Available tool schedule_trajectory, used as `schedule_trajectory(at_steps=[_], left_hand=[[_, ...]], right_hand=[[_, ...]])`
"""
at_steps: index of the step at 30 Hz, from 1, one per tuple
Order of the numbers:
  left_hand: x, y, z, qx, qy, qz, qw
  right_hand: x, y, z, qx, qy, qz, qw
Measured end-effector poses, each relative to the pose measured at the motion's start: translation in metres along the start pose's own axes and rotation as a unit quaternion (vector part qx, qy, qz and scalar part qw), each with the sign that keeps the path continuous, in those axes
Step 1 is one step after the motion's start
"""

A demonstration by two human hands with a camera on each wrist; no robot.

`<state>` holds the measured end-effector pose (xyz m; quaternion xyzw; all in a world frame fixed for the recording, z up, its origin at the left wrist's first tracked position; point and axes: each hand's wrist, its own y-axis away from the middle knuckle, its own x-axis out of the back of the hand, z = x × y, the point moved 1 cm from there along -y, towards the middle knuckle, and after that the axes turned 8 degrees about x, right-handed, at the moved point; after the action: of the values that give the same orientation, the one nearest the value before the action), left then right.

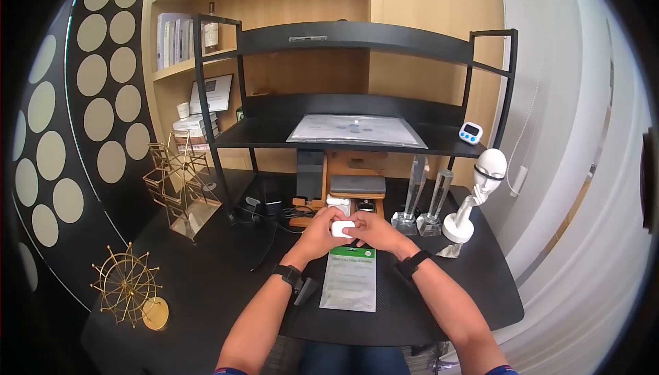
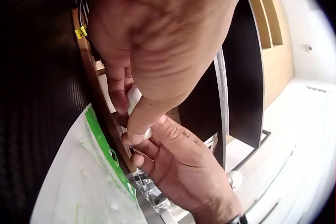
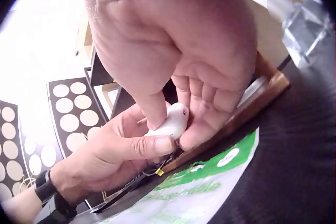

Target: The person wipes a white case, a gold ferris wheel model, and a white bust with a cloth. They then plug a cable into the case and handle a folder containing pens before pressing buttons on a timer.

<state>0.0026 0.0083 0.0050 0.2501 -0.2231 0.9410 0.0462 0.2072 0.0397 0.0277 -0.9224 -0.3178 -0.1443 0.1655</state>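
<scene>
Lying between left fingers (image 2: 119, 99) and right fingers (image 3: 201, 129): a white case (image 3: 175, 121).

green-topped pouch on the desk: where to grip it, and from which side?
Probably the near edge of the pouch, coming from the person's side. It lies flat, so a thin edge should lift most easily, and bare desk lies in front of it. The green header looks harder: the left hand and right hand hold the white case just beyond it.
</scene>
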Motion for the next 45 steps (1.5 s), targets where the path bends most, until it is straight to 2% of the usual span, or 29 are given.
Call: schedule_trajectory(at_steps=[1, 3, 4, 5, 7, 12, 14, 18, 27, 34, 37, 39, 40, 41, 43, 45], left_hand=[[0.002, 0.001, -0.002, 0.003, -0.001, 0.001, 1.000], [0.003, 0.002, -0.006, 0.054, 0.163, -0.036, 0.984], [0.002, 0.003, -0.007, 0.082, 0.224, -0.035, 0.971], [0.003, 0.003, -0.007, 0.082, 0.224, -0.036, 0.970], [0.005, 0.003, -0.012, 0.136, 0.306, -0.006, 0.942], [0.002, 0.003, -0.020, 0.142, 0.295, -0.015, 0.945], [0.000, 0.005, -0.015, 0.177, 0.259, -0.024, 0.949], [-0.003, 0.007, -0.019, 0.182, 0.253, -0.030, 0.950], [-0.004, 0.009, -0.023, 0.184, 0.238, -0.036, 0.953], [0.000, 0.007, -0.030, 0.169, 0.283, -0.017, 0.944], [0.002, 0.009, -0.020, 0.175, 0.298, -0.015, 0.938], [0.006, 0.009, -0.011, 0.220, 0.354, -0.044, 0.908], [0.008, 0.009, -0.010, 0.233, 0.360, -0.054, 0.902], [0.007, 0.005, -0.011, 0.232, 0.358, -0.057, 0.903], [0.006, 0.009, -0.015, 0.185, 0.296, -0.046, 0.936], [0.004, 0.010, -0.013, 0.175, 0.310, -0.044, 0.933]], right_hand=[[-0.002, -0.005, 0.002, 0.000, -0.002, -0.002, 1.000], [0.000, -0.011, 0.007, 0.016, -0.048, -0.013, 0.999], [0.002, -0.013, 0.005, 0.019, -0.062, -0.001, 0.998], [0.003, -0.015, 0.008, 0.018, -0.062, 0.000, 0.998], [0.007, -0.018, 0.013, 0.059, -0.098, 0.038, 0.993], [0.011, -0.021, 0.026, 0.076, -0.111, 0.037, 0.990], [0.014, -0.017, 0.028, 0.040, -0.117, 0.020, 0.992], [0.016, -0.011, 0.035, 0.014, -0.138, 0.002, 0.990], [0.015, -0.010, 0.041, 0.029, -0.109, -0.008, 0.994], [0.014, -0.006, 0.041, 0.037, -0.153, 0.004, 0.987], [0.014, -0.002, 0.034, 0.006, -0.148, 0.014, 0.989], [0.014, -0.004, 0.037, 0.066, -0.109, 0.023, 0.992], [0.015, -0.004, 0.038, 0.065, -0.086, 0.021, 0.994], [0.018, -0.004, 0.038, 0.066, -0.086, 0.024, 0.994], [0.013, -0.003, 0.039, 0.074, -0.121, 0.011, 0.990], [0.012, -0.002, 0.036, 0.077, -0.156, 0.013, 0.985]])
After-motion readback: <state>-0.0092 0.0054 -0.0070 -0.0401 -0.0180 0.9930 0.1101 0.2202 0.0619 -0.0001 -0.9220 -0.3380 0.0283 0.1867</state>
